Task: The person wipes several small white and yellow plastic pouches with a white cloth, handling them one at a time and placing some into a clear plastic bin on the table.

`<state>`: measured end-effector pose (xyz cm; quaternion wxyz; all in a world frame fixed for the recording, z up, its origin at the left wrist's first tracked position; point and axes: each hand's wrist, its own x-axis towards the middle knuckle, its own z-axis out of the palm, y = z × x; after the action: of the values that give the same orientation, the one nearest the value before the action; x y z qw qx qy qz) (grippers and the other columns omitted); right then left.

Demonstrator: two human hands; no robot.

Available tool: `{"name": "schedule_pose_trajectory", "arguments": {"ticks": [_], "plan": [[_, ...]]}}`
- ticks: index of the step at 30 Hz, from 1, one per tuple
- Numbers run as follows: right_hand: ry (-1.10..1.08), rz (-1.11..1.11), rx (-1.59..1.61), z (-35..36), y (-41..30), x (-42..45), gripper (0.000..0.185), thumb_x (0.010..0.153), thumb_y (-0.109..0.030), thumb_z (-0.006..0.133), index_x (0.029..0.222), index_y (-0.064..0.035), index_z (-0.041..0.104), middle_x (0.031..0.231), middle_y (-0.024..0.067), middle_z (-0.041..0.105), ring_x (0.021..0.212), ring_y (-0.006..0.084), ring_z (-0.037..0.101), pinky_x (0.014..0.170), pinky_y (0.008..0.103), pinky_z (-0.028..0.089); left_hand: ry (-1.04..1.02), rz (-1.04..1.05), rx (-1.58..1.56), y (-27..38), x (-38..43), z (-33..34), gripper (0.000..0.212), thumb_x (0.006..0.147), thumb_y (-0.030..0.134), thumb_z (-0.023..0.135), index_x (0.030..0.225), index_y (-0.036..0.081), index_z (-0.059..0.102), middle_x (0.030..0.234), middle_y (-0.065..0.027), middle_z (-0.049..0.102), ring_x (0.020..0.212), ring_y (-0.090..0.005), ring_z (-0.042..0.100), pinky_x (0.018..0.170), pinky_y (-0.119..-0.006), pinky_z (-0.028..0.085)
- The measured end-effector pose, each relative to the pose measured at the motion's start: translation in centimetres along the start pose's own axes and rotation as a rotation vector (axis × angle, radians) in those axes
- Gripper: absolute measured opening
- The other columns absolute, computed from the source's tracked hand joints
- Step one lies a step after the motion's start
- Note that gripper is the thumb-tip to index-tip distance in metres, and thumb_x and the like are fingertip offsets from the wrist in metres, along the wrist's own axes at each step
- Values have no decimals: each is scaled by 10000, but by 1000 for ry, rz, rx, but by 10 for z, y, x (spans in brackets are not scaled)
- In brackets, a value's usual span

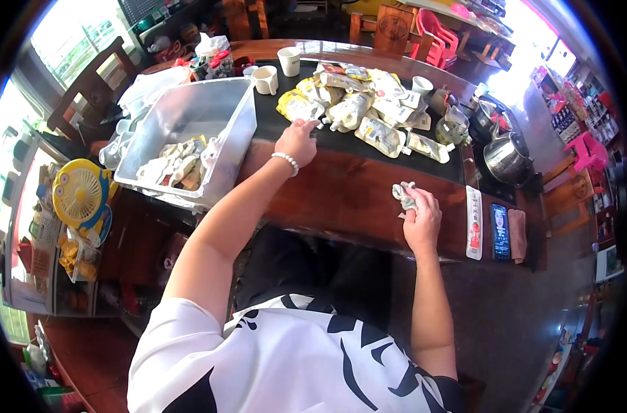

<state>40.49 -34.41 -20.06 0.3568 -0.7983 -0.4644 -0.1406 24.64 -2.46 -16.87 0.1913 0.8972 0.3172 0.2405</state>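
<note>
My left hand [299, 141], with a white bead bracelet on the wrist, reaches to the near left edge of a pile of spout pouches [350, 109]. Its fingertips are at a yellow-and-white pouch [296, 105]; whether they grip it is not plain. My right hand [422, 216] holds a crumpled pale cloth or wipe [404, 195] above the table's front part. To the left stands a clear plastic bin [231, 164] with several flattened pale pouches [176, 164] at its bottom. Several pouches in the pile look plump, their caps pointing outward.
Behind the bin are a white mug [265, 80] and a paper cup [289, 61]. A glass teapot [451, 126] and a steel kettle [507, 159] stand right. A long printed packet [474, 222], a phone [500, 231] and a folded brown cloth [517, 235] lie at the table's right front.
</note>
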Motion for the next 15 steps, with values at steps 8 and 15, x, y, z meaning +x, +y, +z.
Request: {"name": "schedule_pose_trajectory", "arguments": {"ticks": [8, 15], "plan": [[7, -9, 15, 0, 1, 0, 419, 821, -18, 598, 1207, -137, 714, 1224, 60, 684, 1168, 317, 630, 993, 467, 485, -126, -94, 431, 3, 43, 32, 348, 994, 226, 595, 1330, 270, 672, 1266, -129, 670, 1212, -339, 641, 969, -468, 552], [10, -5, 28, -3, 2, -1, 414, 817, -6, 605, 1195, -132, 716, 1222, 60, 683, 1168, 315, 629, 996, 469, 482, -115, -154, 395, 4, 45, 21, 273, 948, 329, 686, 1155, 152, 709, 1109, -175, 741, 1059, -351, 734, 907, -461, 581]]}}
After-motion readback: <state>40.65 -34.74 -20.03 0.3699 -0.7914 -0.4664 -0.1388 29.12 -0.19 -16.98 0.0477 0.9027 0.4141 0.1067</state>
